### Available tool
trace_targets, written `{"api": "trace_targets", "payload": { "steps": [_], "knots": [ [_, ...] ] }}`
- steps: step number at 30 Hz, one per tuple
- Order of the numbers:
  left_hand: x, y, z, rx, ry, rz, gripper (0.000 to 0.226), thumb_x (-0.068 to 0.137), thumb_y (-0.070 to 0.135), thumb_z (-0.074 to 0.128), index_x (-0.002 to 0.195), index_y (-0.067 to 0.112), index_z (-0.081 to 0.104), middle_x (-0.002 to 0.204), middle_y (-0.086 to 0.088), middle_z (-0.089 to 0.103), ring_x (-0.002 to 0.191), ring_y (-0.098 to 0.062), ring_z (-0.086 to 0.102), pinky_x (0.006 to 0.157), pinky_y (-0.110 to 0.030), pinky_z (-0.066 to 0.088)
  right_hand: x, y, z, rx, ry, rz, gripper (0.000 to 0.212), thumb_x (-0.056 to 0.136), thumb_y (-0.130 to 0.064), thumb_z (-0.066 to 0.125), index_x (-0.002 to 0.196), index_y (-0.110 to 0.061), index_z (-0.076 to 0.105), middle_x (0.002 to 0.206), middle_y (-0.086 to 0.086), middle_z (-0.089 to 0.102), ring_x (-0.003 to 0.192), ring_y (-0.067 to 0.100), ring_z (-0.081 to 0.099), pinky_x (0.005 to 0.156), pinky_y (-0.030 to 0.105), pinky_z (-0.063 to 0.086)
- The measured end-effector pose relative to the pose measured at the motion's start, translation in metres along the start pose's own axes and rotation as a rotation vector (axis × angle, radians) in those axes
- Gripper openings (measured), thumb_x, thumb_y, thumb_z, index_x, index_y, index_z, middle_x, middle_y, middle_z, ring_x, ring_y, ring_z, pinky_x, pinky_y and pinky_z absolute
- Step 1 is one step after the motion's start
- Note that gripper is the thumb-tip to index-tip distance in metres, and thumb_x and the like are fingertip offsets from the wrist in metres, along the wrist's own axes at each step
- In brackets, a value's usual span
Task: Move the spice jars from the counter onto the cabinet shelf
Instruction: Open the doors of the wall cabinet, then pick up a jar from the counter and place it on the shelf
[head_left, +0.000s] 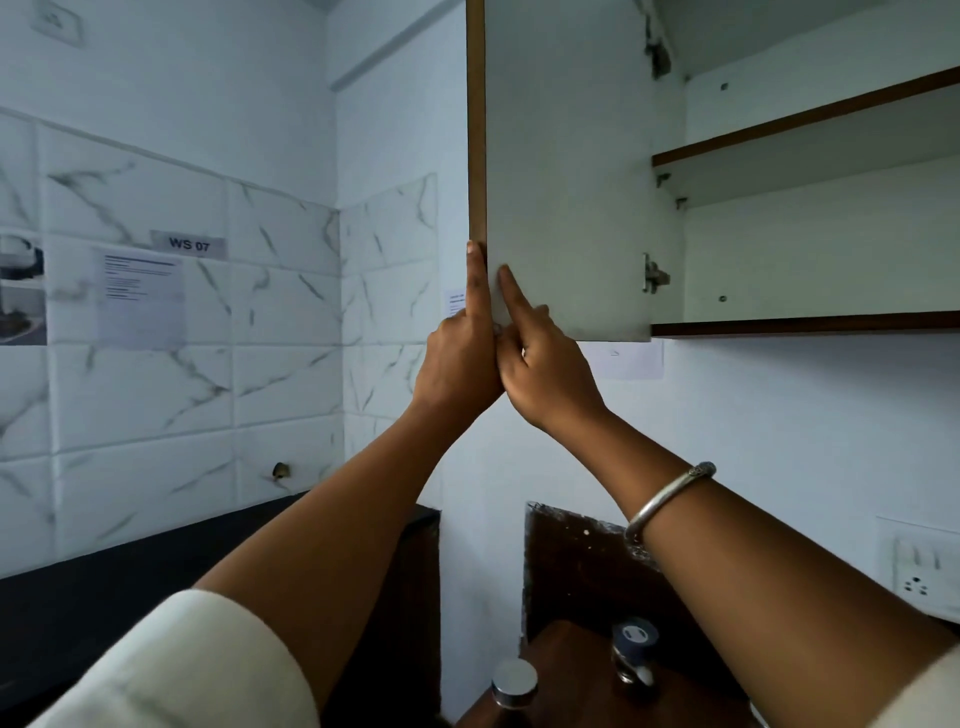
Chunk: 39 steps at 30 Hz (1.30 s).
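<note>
The wall cabinet's door (566, 171) is swung open, edge toward me. My left hand (462, 353) and my right hand (545, 364) both hold its lower front corner, index fingers stretched up along the edge. Inside, the lower shelf (810, 325) and the upper shelf (779, 150) hold nothing that I can see. Far below, at the bottom of the view, two spice jars stand on a brown wooden counter (566, 675): one with a silver lid (514, 683) and one with a dark blue lid (631, 644).
A black countertop (104, 587) runs along the marble-tiled wall on the left, with a "WS 07" label (189, 244) and paper sheets taped to it. A wall socket (919, 569) sits at the right. A bangle (665, 499) circles my right wrist.
</note>
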<state>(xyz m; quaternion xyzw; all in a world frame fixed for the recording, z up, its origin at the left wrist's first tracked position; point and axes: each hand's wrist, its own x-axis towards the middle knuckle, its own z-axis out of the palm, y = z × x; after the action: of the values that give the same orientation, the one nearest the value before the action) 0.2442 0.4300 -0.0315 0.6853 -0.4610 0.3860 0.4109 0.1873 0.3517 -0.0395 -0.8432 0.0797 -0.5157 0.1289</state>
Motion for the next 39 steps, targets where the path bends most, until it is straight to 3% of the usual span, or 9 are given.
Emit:
{"api": "trace_targets", "payload": {
  "steps": [7,12,14,17,19,25,33,39],
  "knots": [
    [-0.004,-0.055,0.011,0.002,-0.006,0.030,0.086,0.092,0.022,0.055,0.149,0.018,-0.010,0.119,-0.018,0.060,0.096,-0.031,0.063,0.084,-0.039,0.050,0.001,-0.008,0.050,0.018,0.007,0.083,0.052,0.100,-0.037,0.028,0.147,-0.044,0.006,0.157,0.021,0.010,0.142,0.031,0.025,0.106,0.048,0.038],
    [-0.010,-0.066,0.009,-0.030,-0.064,0.135,0.088,0.091,0.022,0.057,0.149,0.021,-0.008,0.137,-0.016,0.049,0.110,-0.029,0.059,0.093,-0.041,0.050,-0.007,-0.006,0.072,0.076,0.142,0.049,0.057,0.096,-0.038,0.023,0.148,-0.040,0.001,0.159,0.012,0.008,0.147,0.023,0.006,0.106,0.047,0.038],
    [-0.017,-0.069,0.009,-0.008,-0.094,0.134,0.090,0.090,0.021,0.057,0.149,0.021,-0.011,0.138,-0.015,0.046,0.103,-0.028,0.061,0.088,-0.042,0.052,-0.014,-0.002,0.079,0.105,0.169,0.039,0.061,0.091,-0.040,0.020,0.149,-0.037,0.002,0.159,0.009,0.008,0.147,0.020,0.000,0.108,0.048,0.036],
    [-0.036,-0.076,0.013,0.020,-0.148,0.114,0.093,0.090,0.020,0.058,0.148,0.019,-0.014,0.126,-0.014,0.051,0.088,-0.025,0.062,0.078,-0.038,0.053,-0.036,0.007,0.094,0.133,0.161,0.032,0.068,0.088,-0.046,0.018,0.151,-0.028,0.000,0.159,0.010,0.006,0.147,0.023,0.006,0.113,0.050,0.028],
    [-0.057,-0.083,0.020,0.023,-0.231,0.100,0.094,0.088,0.016,0.059,0.148,0.019,-0.014,0.120,-0.013,0.052,0.086,-0.025,0.062,0.076,-0.038,0.053,-0.060,0.015,0.109,0.153,0.110,0.073,0.067,0.091,-0.043,0.021,0.151,-0.021,-0.001,0.159,0.009,0.006,0.148,0.022,0.002,0.117,0.047,0.020],
    [-0.128,-0.118,0.060,0.074,-0.600,0.069,0.097,0.082,0.012,0.058,0.149,0.025,-0.010,0.131,-0.012,0.043,0.102,-0.031,0.060,0.078,-0.049,0.055,-0.147,0.046,0.153,0.137,-0.111,0.238,0.066,0.092,-0.036,0.024,0.151,-0.014,0.003,0.159,0.010,0.008,0.148,0.021,0.002,0.121,0.041,0.007],
    [-0.267,-0.156,0.129,-0.064,-1.011,-0.145,0.092,0.083,0.017,0.062,0.150,0.012,-0.001,0.140,-0.015,0.035,0.121,-0.029,0.047,0.100,-0.041,0.045,-0.268,0.105,0.210,-0.037,-0.487,0.436,0.066,0.092,-0.031,0.033,0.150,-0.009,0.013,0.150,0.016,0.033,0.139,0.033,0.030,0.115,0.047,0.024],
    [-0.350,-0.164,0.162,-0.087,-1.216,-0.277,0.099,0.080,0.031,0.067,0.150,0.014,-0.001,0.148,-0.017,0.026,0.134,-0.037,0.032,0.108,-0.046,0.035,-0.339,0.135,0.224,-0.121,-0.805,0.717,0.077,0.093,-0.037,0.045,0.151,-0.016,-0.001,0.158,0.015,0.007,0.146,0.034,0.003,0.119,0.046,0.008]
  ]
}}
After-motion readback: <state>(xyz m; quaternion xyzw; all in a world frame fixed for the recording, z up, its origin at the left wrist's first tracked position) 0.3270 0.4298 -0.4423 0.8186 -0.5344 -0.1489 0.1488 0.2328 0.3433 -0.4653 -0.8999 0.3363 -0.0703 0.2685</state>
